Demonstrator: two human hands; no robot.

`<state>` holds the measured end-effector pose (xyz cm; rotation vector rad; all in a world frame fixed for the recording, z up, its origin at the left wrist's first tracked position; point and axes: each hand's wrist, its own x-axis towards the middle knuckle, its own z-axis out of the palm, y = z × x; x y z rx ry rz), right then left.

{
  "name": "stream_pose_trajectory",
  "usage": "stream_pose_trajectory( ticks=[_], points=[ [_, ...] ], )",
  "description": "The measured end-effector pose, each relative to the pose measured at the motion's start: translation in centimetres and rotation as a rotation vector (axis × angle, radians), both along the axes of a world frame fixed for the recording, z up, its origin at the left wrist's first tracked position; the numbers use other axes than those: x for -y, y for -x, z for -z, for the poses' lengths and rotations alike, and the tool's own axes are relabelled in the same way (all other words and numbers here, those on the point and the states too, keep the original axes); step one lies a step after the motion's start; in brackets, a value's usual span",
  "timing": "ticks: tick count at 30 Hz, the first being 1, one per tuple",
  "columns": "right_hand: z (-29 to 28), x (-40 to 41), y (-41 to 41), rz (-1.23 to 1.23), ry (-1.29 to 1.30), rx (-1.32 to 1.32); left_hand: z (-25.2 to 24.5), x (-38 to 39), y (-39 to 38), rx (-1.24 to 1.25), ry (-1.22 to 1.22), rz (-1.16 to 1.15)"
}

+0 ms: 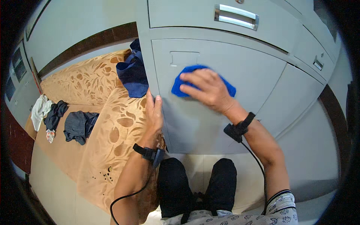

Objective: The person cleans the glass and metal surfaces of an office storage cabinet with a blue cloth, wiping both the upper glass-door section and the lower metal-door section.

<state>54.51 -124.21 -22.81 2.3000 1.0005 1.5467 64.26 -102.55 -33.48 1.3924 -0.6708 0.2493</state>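
Observation:
A blue cloth (pixel 180 88) lies flat against the grey metal cabinet door (pixel 239 62), below a small raised rectangular frame. On top of the cloth, my right hand (pixel 206 88) presses it to the door with spread, bent fingers. My left hand (pixel 154 111) rests against the left edge of the cabinet, its fingers pointing up and holding nothing. Just above that hand, dark blue fabric (pixel 133 74) hangs over the end of the patterned sofa. Both wrists wear black strapped devices with cables.
A sofa with a tan patterned cover (pixel 115 123) stands left of the cabinet. Dark grey clothing (pixel 78 125) and a white cloth (pixel 40 109) lie at its far side. A drawer with a metal handle (pixel 236 17) is above the door. My knees are below, over the tiled floor.

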Motion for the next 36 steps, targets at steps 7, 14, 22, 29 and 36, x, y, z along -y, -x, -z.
stream_pose_trajectory(
  ticks=[7,14,22,29,36],
  points=[
    [-5.4,2.7,1.5,0.118,-0.138,0.298,0.3,0.0,0.1,0.02,-0.05,-0.017],
    [1.5,3.3,3.1,0.032,0.045,-0.091,0.3,-0.2,0.5,-0.004,-0.153,-0.1],
    [-3.1,6.0,3.8,0.159,-0.152,0.307,1.7,0.1,-0.5,0.032,-0.104,-0.092],
    [1.7,7.1,5.9,0.097,-0.054,0.026,1.6,-0.1,-0.4,-0.009,-0.137,-0.058],
    [-3.0,10.4,8.4,0.376,-0.409,0.478,1.6,0.5,-0.2,0.025,-0.128,-0.123]
  ],
)
